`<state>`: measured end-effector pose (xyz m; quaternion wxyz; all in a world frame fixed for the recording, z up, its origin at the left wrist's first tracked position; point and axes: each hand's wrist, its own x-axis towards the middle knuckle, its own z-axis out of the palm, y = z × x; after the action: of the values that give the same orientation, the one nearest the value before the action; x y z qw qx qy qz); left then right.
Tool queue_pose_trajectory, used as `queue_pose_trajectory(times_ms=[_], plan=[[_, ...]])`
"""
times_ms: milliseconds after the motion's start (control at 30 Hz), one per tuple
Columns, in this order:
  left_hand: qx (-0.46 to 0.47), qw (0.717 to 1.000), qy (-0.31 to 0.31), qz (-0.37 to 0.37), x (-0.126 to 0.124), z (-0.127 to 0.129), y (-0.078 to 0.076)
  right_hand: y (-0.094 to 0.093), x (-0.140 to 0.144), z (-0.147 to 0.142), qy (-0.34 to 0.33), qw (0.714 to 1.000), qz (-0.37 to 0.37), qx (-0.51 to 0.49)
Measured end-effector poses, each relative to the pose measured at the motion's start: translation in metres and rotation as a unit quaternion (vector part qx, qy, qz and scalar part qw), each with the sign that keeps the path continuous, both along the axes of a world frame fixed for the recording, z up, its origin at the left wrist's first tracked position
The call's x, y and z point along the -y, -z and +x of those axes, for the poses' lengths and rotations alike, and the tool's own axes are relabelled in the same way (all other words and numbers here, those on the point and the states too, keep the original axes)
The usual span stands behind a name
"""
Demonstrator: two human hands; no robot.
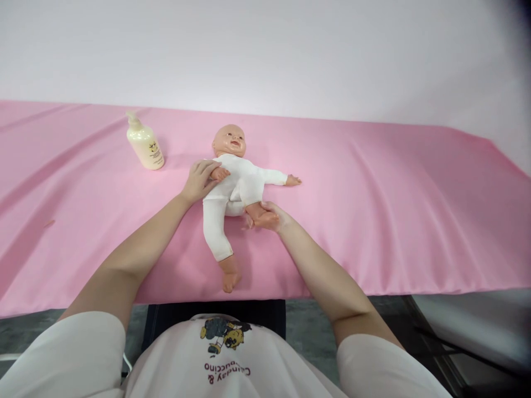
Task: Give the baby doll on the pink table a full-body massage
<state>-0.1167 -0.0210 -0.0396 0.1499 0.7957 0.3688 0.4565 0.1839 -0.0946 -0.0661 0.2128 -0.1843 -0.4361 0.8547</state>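
Note:
A baby doll (pixel 238 174) in a white cloth body lies on its back on the pink cloth, its head away from me. My left hand (pixel 199 179) is at the doll's side, fingers curled over its arm, with the doll's small hand showing past my fingertips. With my right hand (pixel 277 214) I hold the doll's other leg from below and outside, near the ankle; that leg is bent up at the hip, and its foot (pixel 265 220) partly hides my fingers. The doll's straight leg (pixel 216 232) points towards me, and its free arm stretches right.
A cream pump bottle (pixel 145 145) with a printed label stands on the left of the table, beyond my left hand. The pink tablecloth (pixel 373 210) has folds at both sides and hangs over the near edge. Behind the table is a white wall (pixel 265 55).

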Motion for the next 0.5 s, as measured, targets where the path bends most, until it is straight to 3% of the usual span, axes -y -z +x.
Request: queue_pose_trajectory(times_ms=[167, 300, 400, 500], plan=[[-0.014, 1.0, 0.015, -0.022, 0.003, 0.003, -0.005, 0.006, -0.007, -0.003, 0.009, 0.999, -0.024, -0.04], [0.087, 0.994, 0.009, -0.059, -0.002, -0.002, -0.005, -0.001, -0.001, 0.002, -0.04, 0.995, 0.02, -0.09], [0.236, 0.968, -0.03, -0.081, -0.012, -0.013, -0.003, -0.013, 0.007, 0.005, -0.153, 0.984, 0.04, -0.076], [0.335, 0.932, -0.092, -0.104, -0.023, -0.024, 0.0, -0.021, 0.011, 0.004, -0.319, 0.944, 0.087, -0.017]])
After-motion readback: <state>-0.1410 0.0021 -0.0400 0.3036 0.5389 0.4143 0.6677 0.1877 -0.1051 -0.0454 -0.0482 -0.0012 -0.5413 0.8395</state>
